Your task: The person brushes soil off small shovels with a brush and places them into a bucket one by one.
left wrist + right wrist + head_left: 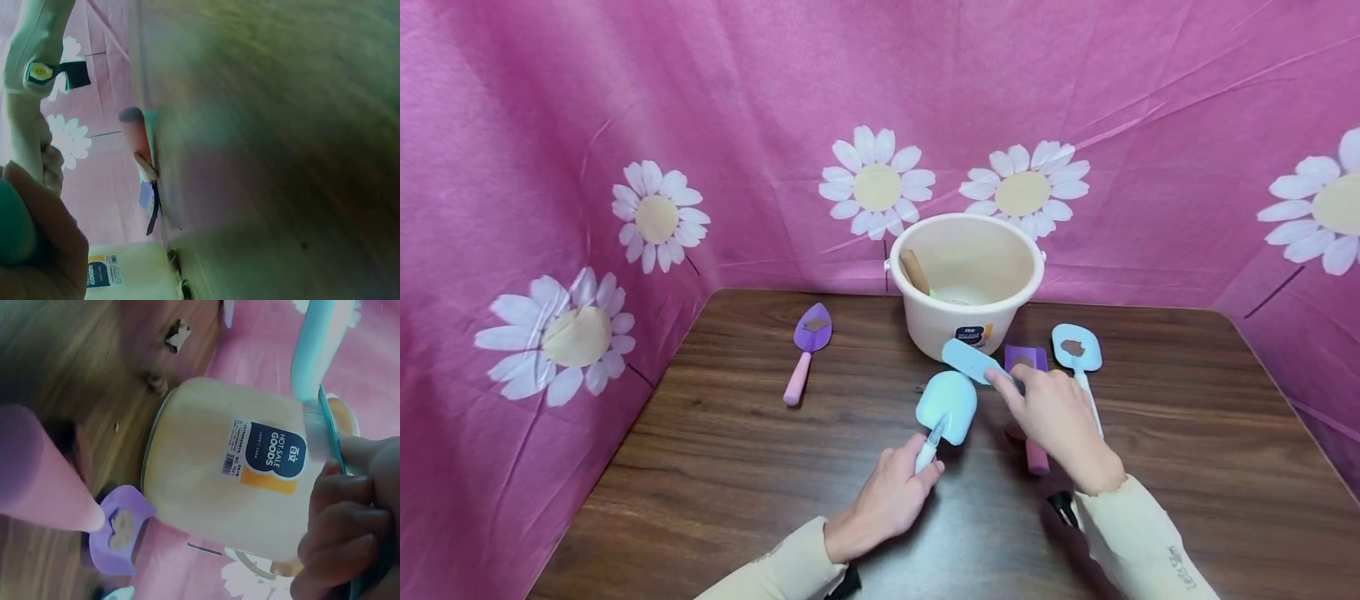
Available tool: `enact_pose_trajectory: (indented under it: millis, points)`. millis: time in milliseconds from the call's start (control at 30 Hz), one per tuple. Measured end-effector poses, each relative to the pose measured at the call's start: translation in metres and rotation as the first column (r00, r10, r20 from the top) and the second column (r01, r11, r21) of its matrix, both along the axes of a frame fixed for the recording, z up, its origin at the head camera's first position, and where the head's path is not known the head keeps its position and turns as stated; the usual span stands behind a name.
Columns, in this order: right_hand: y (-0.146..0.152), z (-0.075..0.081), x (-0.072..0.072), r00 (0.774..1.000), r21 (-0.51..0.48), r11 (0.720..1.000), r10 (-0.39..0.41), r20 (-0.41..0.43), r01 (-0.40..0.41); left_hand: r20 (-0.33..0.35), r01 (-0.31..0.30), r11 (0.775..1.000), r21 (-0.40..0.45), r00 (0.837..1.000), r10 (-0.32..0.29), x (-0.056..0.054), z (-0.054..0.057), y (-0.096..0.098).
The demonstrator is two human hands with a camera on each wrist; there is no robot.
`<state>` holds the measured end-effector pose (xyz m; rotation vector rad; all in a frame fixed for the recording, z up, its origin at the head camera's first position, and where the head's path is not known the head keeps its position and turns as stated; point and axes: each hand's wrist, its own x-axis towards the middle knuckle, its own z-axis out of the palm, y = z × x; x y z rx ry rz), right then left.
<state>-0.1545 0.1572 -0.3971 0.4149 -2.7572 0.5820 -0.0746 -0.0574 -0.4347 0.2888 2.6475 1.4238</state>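
Note:
My left hand [891, 492] grips the white handle of a light blue toy shovel [951, 404], its blade in front of the bucket. In my right hand [1063, 417] is a light blue brush [972, 361], whose pale bristles [317, 431] show in the right wrist view. The brush head lies close to the shovel blade and overlaps the front of a white bucket [925, 321]. Below my right hand lies a purple square-bladed shovel [1036, 358] with a pink handle, partly hidden. Brown clumps [178, 335] sit on the table near the bucket's base.
A purple pointed trowel [812, 329] with a brown piece on it lies at left. Another light blue shovel [1077, 350], also bearing a brown piece, lies at right. Inside the bucket leans a brown object [913, 271]. Pink flowered cloth [760, 125] hangs behind the wooden table [715, 467].

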Motion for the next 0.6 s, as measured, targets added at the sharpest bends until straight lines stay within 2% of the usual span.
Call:
enact_pose_trajectory:
  millis: [167,267,400,500,600]
  points:
    - [-0.003,-0.001,0.006,0.995,-0.055,0.996,0.078,0.058,-0.075,0.071,-0.034,0.996,0.078,0.997,0.029,-0.004,0.000,-0.001]
    - [-0.008,-0.001,0.012,0.984,-0.046,0.984,0.173,0.033,-0.172,0.138,-0.057,0.986,0.154,0.990,0.036,-0.005,0.002,0.000]
    - [-0.011,-0.001,0.019,0.958,-0.003,0.958,0.288,-0.012,-0.288,0.233,-0.102,0.959,0.265,0.972,0.039,-0.006,0.006,0.001]
    - [-0.011,-0.001,0.021,0.941,0.004,0.941,0.337,-0.034,-0.337,0.271,-0.123,0.949,0.289,0.962,0.042,-0.006,0.009,0.000]
    - [-0.007,-0.003,0.020,0.930,-0.025,0.929,0.367,-0.032,-0.368,0.282,-0.119,0.952,0.281,0.959,0.037,-0.005,0.011,-0.001]
